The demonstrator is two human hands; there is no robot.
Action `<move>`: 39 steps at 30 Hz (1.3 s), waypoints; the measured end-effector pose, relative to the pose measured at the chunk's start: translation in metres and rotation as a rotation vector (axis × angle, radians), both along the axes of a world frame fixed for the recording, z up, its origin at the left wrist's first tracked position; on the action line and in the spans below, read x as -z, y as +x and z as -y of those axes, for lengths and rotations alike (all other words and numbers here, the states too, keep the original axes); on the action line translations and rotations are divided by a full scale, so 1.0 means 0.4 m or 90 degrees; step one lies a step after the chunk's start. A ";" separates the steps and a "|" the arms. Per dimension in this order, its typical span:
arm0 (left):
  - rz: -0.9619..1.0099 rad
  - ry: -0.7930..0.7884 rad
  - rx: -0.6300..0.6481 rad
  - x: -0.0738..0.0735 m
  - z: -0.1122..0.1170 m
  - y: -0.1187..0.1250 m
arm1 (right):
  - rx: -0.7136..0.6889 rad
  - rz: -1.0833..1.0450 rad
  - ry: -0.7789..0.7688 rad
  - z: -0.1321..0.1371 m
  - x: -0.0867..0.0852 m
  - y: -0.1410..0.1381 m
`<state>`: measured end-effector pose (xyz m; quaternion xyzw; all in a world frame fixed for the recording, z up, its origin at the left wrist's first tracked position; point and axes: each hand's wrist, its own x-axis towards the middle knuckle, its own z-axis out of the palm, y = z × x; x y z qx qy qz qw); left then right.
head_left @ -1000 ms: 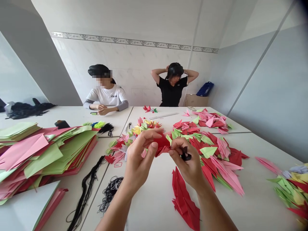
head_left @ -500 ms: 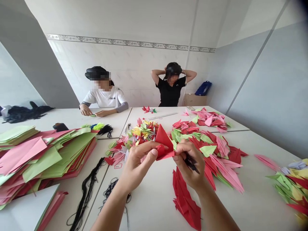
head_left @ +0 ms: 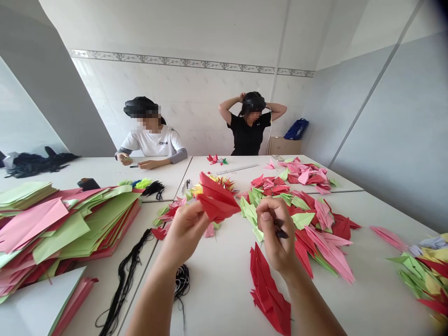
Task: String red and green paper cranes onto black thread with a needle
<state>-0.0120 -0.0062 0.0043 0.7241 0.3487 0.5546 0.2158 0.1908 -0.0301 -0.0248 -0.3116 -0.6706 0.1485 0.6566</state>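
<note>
My left hand [head_left: 187, 228] pinches a red origami crane [head_left: 219, 200] by its near left side, held up above the table. To its right, apart from the paper, my right hand [head_left: 276, 228] is closed around a small dark object [head_left: 280, 228], mostly hidden by the fingers, so its kind cannot be made out. Whether the right fingertips also pinch a thread is too fine to tell. Below that hand lies a stack of red folded paper pieces [head_left: 268, 289]. A tangle of black cord [head_left: 182, 282] rests beside my left forearm.
Large stacks of coloured paper [head_left: 87, 228] cover the left. Black cord [head_left: 128, 275] lies beside them. Folded paper pieces [head_left: 325, 214] are heaped at right and centre, near a ruler [head_left: 238, 169]. Two people [head_left: 154, 135] sit across the table [head_left: 353, 298].
My left hand has drawn the red crane leftward, away from my right hand, and turned it. My right hand stays closed near its former spot. The left co-worker's hand has lifted slightly.
</note>
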 end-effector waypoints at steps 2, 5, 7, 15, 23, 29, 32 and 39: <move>0.104 -0.069 0.048 0.012 -0.013 0.000 | 0.025 0.005 0.003 -0.003 -0.001 0.003; 0.233 -0.146 0.105 0.032 -0.022 0.015 | 0.050 0.040 0.035 -0.007 -0.004 0.004; 0.276 -0.178 0.108 0.039 -0.020 0.029 | 0.051 0.065 0.066 -0.008 -0.007 0.003; 0.427 -0.249 0.123 0.017 -0.007 0.054 | 0.064 0.099 0.094 -0.009 -0.005 -0.011; 0.641 -0.407 0.187 0.026 -0.017 0.078 | 0.077 0.142 0.120 -0.012 -0.013 -0.020; 0.671 -0.441 0.199 0.023 -0.010 0.091 | 0.128 0.186 0.157 -0.016 -0.013 -0.023; 0.655 -0.422 0.206 0.021 -0.008 0.090 | 0.122 0.190 0.159 -0.016 -0.013 -0.023; 0.614 -0.404 0.207 0.023 -0.009 0.089 | 0.114 0.180 0.158 -0.014 -0.015 -0.022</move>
